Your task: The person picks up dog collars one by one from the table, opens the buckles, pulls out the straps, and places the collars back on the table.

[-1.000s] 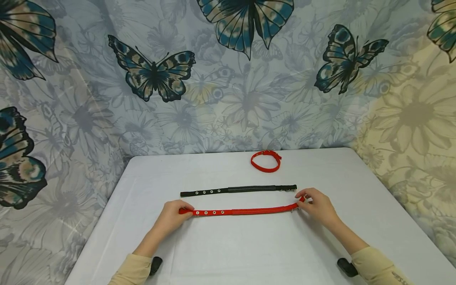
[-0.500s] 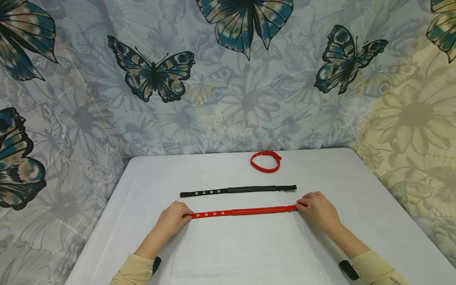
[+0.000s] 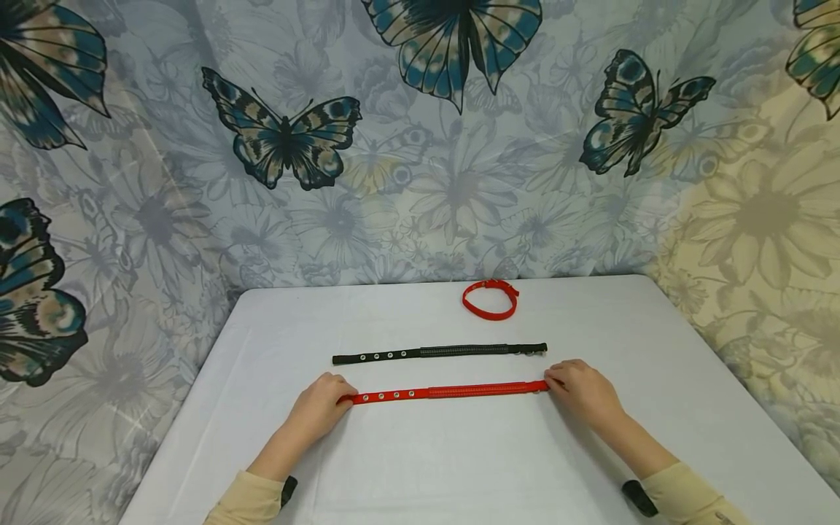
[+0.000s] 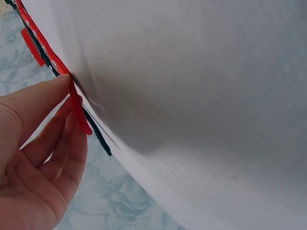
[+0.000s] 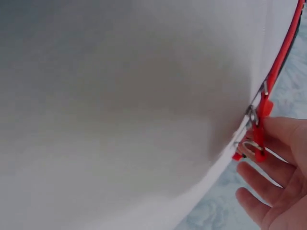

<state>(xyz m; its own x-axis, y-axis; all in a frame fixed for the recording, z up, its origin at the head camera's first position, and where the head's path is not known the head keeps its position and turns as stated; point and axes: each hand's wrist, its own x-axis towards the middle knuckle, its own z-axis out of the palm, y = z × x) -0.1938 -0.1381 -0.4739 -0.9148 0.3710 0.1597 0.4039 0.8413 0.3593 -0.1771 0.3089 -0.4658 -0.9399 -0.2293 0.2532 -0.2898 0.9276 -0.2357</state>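
A red buckle collar point(image 3: 485, 391) with metal eyelets lies stretched straight from side to side. My left hand point(image 3: 318, 405) pinches its eyelet end; in the left wrist view the red tip point(image 4: 82, 117) pokes out past the thumb and fingers. At the other end my right hand point(image 3: 587, 394) holds the collar by the buckle end. The metal buckle and ring point(image 5: 253, 115) show in the right wrist view beside the fingers, the lower ones loosely spread. Just beyond runs a black collar point(image 3: 459, 351), laid out nearly parallel to the red one.
Farther back on the white table point(image 3: 295, 313) lies a second red collar point(image 3: 490, 301), fastened into a loop. A cloth with butterflies and flowers point(image 3: 420, 182) hangs behind the table's far edge. Dark wrist cameras point(image 3: 639, 498) sit near both cuffs.
My right hand has come down slightly and now covers the buckle end. My left fingers have moved over the red tip, hiding it from the head view. The black and looped collars stay put.
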